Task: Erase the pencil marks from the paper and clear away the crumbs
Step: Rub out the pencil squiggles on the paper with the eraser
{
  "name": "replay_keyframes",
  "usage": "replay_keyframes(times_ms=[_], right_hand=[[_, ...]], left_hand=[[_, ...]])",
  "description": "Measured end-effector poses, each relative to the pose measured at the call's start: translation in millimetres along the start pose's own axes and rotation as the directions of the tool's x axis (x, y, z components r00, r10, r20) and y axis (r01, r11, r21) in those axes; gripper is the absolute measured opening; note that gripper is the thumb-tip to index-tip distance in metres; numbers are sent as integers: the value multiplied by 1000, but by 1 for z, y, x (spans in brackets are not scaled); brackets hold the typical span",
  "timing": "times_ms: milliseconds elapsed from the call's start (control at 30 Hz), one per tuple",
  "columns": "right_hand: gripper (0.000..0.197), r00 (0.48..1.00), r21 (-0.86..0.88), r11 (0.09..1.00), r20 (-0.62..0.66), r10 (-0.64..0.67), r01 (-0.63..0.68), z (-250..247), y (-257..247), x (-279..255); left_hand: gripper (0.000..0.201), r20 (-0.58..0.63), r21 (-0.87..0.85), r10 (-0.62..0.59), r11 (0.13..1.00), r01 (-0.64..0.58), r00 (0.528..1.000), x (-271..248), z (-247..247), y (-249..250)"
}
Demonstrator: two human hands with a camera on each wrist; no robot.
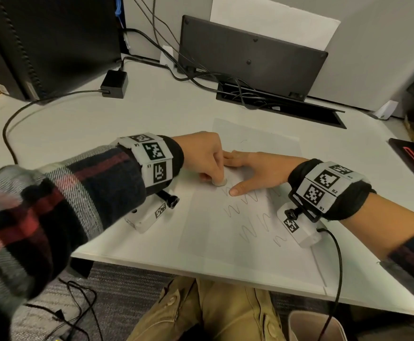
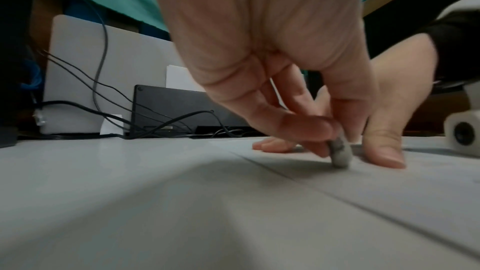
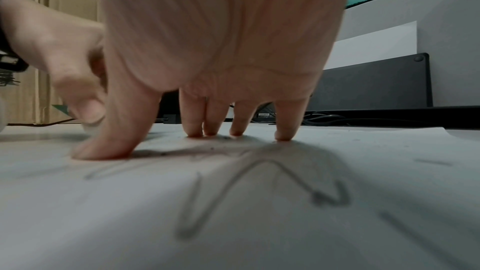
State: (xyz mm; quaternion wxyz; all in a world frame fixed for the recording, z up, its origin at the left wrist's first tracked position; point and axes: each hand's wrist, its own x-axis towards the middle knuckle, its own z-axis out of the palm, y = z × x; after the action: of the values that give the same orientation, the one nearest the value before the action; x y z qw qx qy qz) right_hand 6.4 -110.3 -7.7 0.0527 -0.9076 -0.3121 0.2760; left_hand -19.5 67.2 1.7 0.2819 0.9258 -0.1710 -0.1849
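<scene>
Several zigzag pencil marks [image 1: 247, 212] remain on the paper [image 1: 201, 232]. Left hand [image 1: 202, 156] pinches the eraser [image 1: 220, 181] against the sheet's upper part; right hand [image 1: 257, 169] lies flat, fingers spread, pinning it (good) — best short strokes away from that hand, to avoid creasing.

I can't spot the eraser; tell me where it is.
In the head view the eraser is pinched in the left hand, its tip on the paper, just left of the right hand's thumb.
</scene>
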Motion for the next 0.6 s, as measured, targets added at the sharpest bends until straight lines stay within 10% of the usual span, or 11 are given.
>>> replay_keyframes(times_ms=[600], right_hand=[[92,1000,1,1000,4,31,-31,-3,1,-6]], left_hand=[[15,-123,-92,-47,995,36,991,8,-6,-11]])
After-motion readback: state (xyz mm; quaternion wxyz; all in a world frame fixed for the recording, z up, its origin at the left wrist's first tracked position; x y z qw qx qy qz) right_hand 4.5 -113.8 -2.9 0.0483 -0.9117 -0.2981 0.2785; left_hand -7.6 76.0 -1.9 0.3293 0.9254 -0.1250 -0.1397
